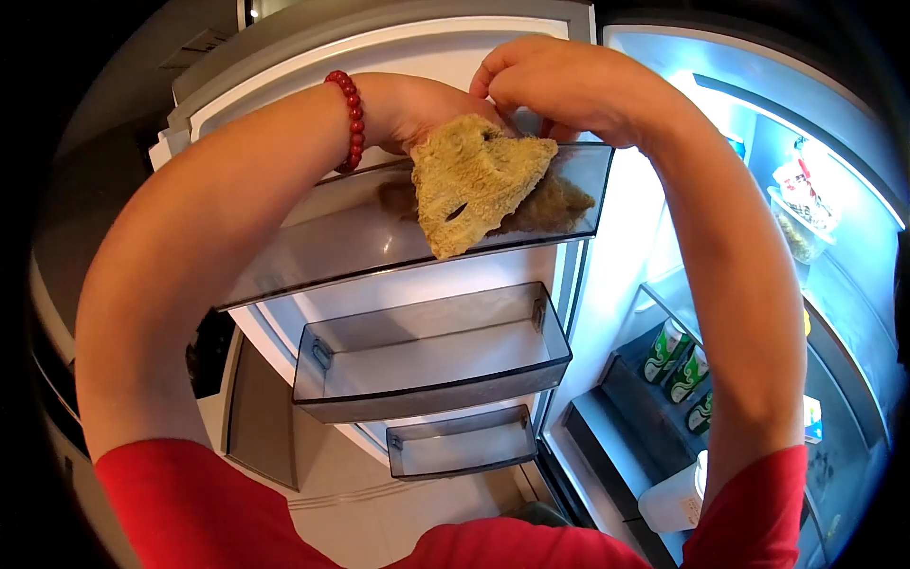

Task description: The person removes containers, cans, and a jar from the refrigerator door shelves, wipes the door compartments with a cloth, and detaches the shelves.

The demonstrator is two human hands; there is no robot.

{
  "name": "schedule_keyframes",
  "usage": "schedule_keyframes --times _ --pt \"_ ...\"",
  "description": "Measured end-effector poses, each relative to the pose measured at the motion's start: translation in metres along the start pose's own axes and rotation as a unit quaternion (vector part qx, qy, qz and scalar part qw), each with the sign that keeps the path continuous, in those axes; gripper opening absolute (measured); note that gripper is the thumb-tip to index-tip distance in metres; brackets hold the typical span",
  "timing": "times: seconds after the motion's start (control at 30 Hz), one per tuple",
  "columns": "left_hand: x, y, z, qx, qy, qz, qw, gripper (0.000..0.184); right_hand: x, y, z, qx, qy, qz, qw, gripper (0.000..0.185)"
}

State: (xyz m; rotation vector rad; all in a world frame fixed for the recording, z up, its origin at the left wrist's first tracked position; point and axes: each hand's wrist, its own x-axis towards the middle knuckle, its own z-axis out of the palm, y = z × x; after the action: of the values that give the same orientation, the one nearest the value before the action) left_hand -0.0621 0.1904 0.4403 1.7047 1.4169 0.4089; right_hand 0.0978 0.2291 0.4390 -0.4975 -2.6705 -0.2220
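A yellow, rough-textured cloth (469, 185) with a small slit hangs over the front rim of the top door bin (332, 223). Some of it shows darkly through the bin's tinted wall. My left hand (412, 109), below a red bead bracelet (351, 121), is closed on the cloth at its upper end; most of its fingers are hidden. Just above the bin, my right hand (559, 83) bends down beside the left one. Its fingers are curled and pinched close together, and what they hold cannot be made out.
The fridge door (417, 52) stands open. Below are a middle door bin (431, 398) and a smaller lower bin (464, 465). Inside the fridge at right are several green cans (687, 375), a white container (671, 498) and a clear tub (801, 228) of food.
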Motion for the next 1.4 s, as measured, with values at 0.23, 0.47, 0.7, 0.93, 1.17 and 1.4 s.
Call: schedule_keyframes --times 0.23,0.47,0.7,0.93,1.17,1.4 --pt "0.004 0.001 -0.013 0.051 -0.044 -0.012 0.998 0.022 -0.003 -0.022 0.009 0.105 0.216 0.106 0.965 0.033" --pt "0.003 0.011 0.003 0.040 -0.002 0.047 0.998 0.015 -0.002 -0.011 0.013 0.195 0.252 0.112 0.941 0.038" --pt "-0.010 0.015 0.016 0.140 0.004 0.127 0.982 0.023 -0.011 -0.013 0.011 0.201 0.256 0.100 0.940 0.038" --pt "0.006 0.007 0.003 0.213 -0.038 0.259 0.941 0.023 -0.003 -0.013 0.014 0.175 0.292 0.121 0.932 0.039" --pt "0.017 0.006 -0.026 0.315 -0.266 0.236 0.880 0.021 -0.015 -0.025 0.007 0.216 0.209 0.134 0.944 0.037" --pt "-0.086 -0.014 -0.014 0.100 -0.057 -0.104 0.988 0.011 -0.020 -0.040 0.001 -0.052 0.112 0.029 0.992 0.025"
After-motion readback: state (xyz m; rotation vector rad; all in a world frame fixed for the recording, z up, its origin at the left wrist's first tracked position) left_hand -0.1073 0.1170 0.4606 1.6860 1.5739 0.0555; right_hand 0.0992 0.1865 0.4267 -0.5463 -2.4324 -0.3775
